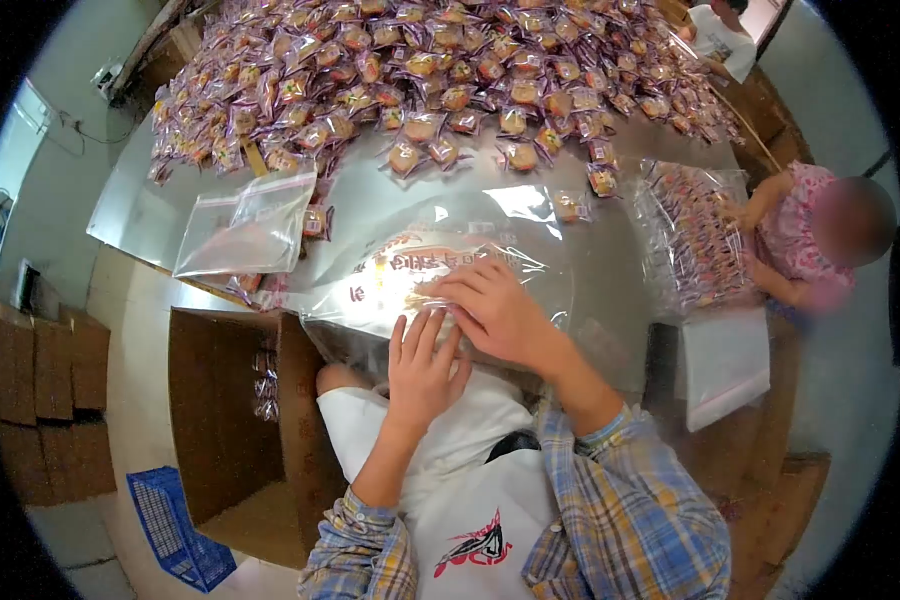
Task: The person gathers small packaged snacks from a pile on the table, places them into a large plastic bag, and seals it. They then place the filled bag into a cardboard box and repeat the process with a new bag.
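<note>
A large clear plastic bag (pixel 380 298) with red printed lettering lies flat on the metal table (pixel 360 190) in front of me. My left hand (pixel 425 368) rests at its near edge, fingers stretched out and slightly spread, thumb apart. Over the bag's near middle lies my right hand (pixel 498 312), its fingers extended to the left and touching the film. The two hands almost meet at the fingertips. Neither one visibly grips anything, though the film right under the right fingertips is hidden. Glare covers parts of the bag.
Individually wrapped pastries (pixel 420 65) are heaped across the table's far side. Clear zip bags (pixel 245 225) lie at left. A filled bag of packets (pixel 695 235) sits at right, beside a person in pink (pixel 792 230). An open cardboard box (pixel 235 420) and a blue basket (pixel 175 530) stand lower left.
</note>
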`<state>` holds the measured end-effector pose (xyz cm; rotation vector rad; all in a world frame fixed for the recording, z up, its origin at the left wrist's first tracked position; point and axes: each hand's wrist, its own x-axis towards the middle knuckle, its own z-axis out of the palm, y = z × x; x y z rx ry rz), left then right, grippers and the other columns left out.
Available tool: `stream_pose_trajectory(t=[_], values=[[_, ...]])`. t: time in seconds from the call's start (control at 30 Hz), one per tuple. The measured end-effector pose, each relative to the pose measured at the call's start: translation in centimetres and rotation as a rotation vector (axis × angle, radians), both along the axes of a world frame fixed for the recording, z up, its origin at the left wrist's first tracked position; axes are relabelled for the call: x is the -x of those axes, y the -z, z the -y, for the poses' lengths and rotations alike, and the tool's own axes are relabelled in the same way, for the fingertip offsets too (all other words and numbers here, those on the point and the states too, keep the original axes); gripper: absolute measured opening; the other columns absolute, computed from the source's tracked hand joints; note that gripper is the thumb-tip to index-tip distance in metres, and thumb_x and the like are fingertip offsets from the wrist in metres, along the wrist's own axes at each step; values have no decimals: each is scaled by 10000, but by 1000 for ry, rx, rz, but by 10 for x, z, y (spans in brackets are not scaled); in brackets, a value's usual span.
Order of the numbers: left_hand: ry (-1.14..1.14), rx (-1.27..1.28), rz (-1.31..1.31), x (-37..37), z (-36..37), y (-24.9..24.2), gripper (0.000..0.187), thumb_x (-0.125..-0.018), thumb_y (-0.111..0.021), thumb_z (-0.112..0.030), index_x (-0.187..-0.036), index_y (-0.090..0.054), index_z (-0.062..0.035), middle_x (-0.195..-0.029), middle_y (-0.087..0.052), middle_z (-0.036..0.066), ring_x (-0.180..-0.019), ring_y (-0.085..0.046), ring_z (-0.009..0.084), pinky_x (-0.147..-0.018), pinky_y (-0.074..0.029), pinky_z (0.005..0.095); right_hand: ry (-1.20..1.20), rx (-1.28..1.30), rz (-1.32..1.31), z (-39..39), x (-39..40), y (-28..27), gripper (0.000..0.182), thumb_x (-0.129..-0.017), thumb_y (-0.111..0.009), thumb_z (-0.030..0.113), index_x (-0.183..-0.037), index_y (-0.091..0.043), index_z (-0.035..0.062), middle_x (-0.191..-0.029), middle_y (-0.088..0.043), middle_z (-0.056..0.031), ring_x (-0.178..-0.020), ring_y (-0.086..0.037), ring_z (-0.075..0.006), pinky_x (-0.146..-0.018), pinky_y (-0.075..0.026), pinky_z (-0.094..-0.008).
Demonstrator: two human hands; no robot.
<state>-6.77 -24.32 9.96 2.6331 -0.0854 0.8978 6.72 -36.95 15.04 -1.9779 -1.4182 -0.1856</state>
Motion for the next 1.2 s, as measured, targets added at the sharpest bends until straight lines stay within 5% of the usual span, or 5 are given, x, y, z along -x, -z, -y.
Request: stream_pose_trajectory(t=[0.4,0.57,0.7,1.07,1.2], values=[[-56,-101,-234,7,15,46,585,-809,-778,-308,-1304,-636,-31,-1426,-573,167,-1009,-593,265,-849,-458,412,57,107,67,3,-7,25,307,-867,-690,175,-1158,-683,80,-1173,-682,-74,-1122,-606,-293,-1060,-377,-477],[-97,1,-403,2,8,38,931,-733,-836,-374,-1501,-451,-16,-1614,-343,213,-1416,-409,368,-1221,-237,575,122,-47,133,12,24,25,320,-810,-740,148,-1117,-688,77,-1168,-663,-96,-1078,-601,-312,-996,-432,-469],[-178,-115,-471,-5,1,87,1026,-721,-805,-314,-1579,-318,-30,-1633,-319,208,-1415,-416,363,-1204,-231,620,-133,21,-102,28,78,53,371,-799,-765,142,-1141,-661,42,-1181,-646,-130,-1121,-579,-363,-964,-460,-491],[-427,27,-257,-1,-10,67,808,-920,-682,-354,-1588,-341,-56,-1496,-501,216,-1315,-502,393,-1151,-287,614,434,508,40,45,52,75,769,-932,-626,342,-1520,-349,-68,-1580,-316,-329,-1483,-269,-505,-1200,-169,-661],[-357,184,-474,-5,-8,47,600,-864,-719,-296,-1407,-592,-71,-1195,-662,120,-1097,-599,301,-1037,-418,534,478,47,-328,45,41,76,729,-923,-626,368,-1474,-440,-71,-1565,-365,-322,-1447,-344,-511,-1183,-237,-637]])
